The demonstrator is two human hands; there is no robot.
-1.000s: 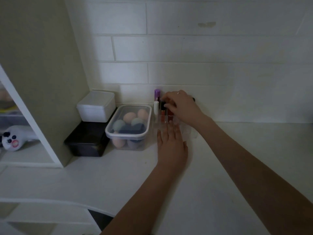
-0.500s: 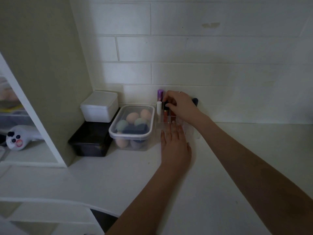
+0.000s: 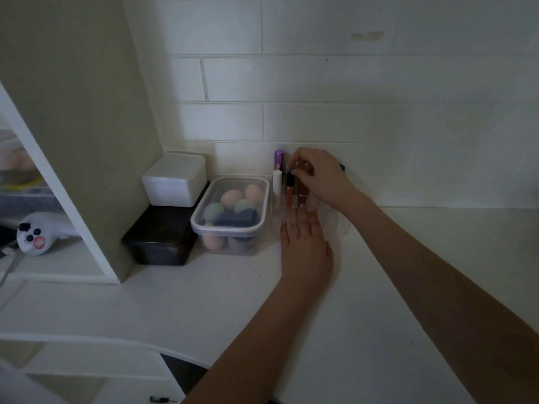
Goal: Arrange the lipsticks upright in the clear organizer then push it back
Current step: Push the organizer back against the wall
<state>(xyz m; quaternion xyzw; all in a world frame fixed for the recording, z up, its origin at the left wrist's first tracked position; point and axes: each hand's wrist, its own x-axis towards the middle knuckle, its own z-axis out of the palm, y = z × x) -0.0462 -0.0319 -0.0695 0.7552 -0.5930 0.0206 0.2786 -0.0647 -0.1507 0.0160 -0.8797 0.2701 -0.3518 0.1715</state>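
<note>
The clear organizer (image 3: 339,221) stands on the white counter close to the tiled wall. Several lipsticks stand upright in it: a purple-capped one (image 3: 279,158), a white one (image 3: 277,182) and a black-capped orange gloss (image 3: 290,188). My right hand (image 3: 318,176) reaches over the organizer, its fingertips pinching the black cap of the gloss. My left hand (image 3: 306,246) lies flat on the counter with its fingertips against the organizer's front wall. A dark cap (image 3: 341,167) shows behind my right hand; the rest of that row is hidden.
A clear lidded tub of makeup sponges (image 3: 232,212) sits just left of the organizer. Left of that, a white box (image 3: 173,179) rests on a black box (image 3: 162,239). A cabinet side panel (image 3: 81,126) rises at the left, with a plush toy (image 3: 35,233) on its shelf.
My right hand's fingers have shifted slightly on the lipstick caps. My left hand stays flat against the organizer's front. The view has drifted a little.
</note>
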